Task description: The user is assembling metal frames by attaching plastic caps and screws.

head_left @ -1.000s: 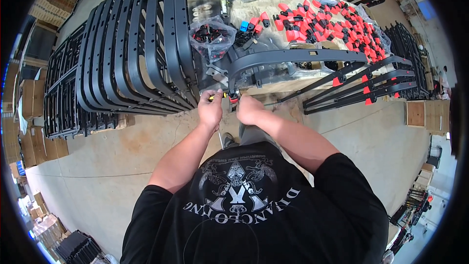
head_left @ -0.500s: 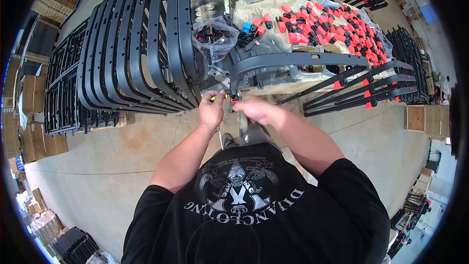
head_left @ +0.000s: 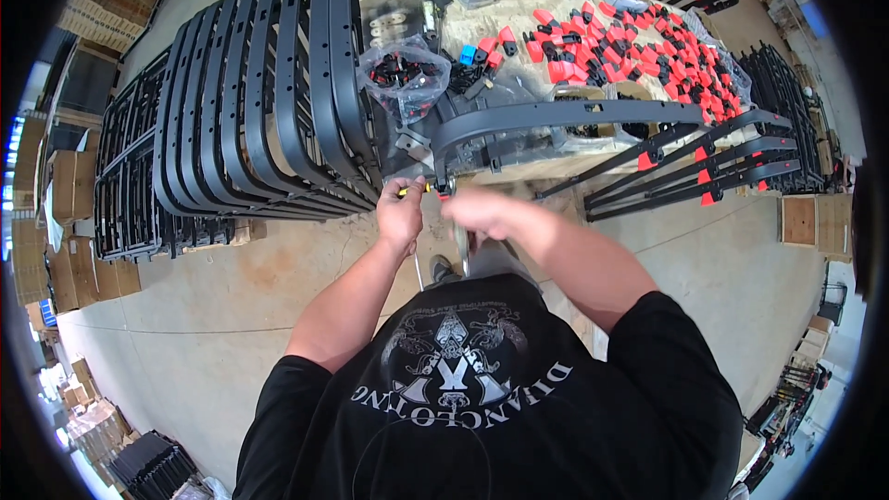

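A pale workbench is standing ahead, a curved dark frame crossing its near side, one end reaching the hands. The right hand is blurring; its fingers' hold is impossible to tell. Left hand fingers are curling snugly around a yellow-handled tool; steadiness seems key.

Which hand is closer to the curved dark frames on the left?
Left. The left hand is just right of the curved dark frames; the right hand is farther to the right.
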### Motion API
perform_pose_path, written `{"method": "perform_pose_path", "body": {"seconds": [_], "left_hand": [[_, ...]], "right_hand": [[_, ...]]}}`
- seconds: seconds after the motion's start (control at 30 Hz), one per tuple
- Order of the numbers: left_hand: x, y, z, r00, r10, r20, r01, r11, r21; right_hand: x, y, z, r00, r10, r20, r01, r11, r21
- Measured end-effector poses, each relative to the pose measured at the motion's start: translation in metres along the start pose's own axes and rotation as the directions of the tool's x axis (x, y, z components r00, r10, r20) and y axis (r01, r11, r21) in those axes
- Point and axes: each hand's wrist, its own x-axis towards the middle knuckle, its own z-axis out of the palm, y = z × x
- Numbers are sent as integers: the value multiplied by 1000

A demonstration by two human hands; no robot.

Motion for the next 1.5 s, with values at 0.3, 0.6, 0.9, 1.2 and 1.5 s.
{"method": "perform_pose_path", "body": {"seconds": [0.3, 0.6, 0.9, 1.2, 1.5], "left_hand": [[0, 2, 6, 999, 15, -29, -15, 1000, -1], [-17, 20, 14, 997, -78, -21, 78, 997, -25], [-24, 30, 18, 993, -114, 19, 115, 992, -46], [-6, 11, 24, 1000, 18, 7, -19, 999, 28], [-6, 16, 17, 1000, 7, -24, -8, 1000, -19]], "right_hand": [[29, 19, -4, 993, -46, -109, 8, 947, -320], [37, 34, -9, 952, -223, -211, 51, 792, -609], [61, 64, -6, 779, -502, -375, 108, 697, -709], [59, 75, -4, 727, -519, -449, 94, 723, -684], [27, 41, 1, 918, -324, -230, 134, 798, -587]]}}
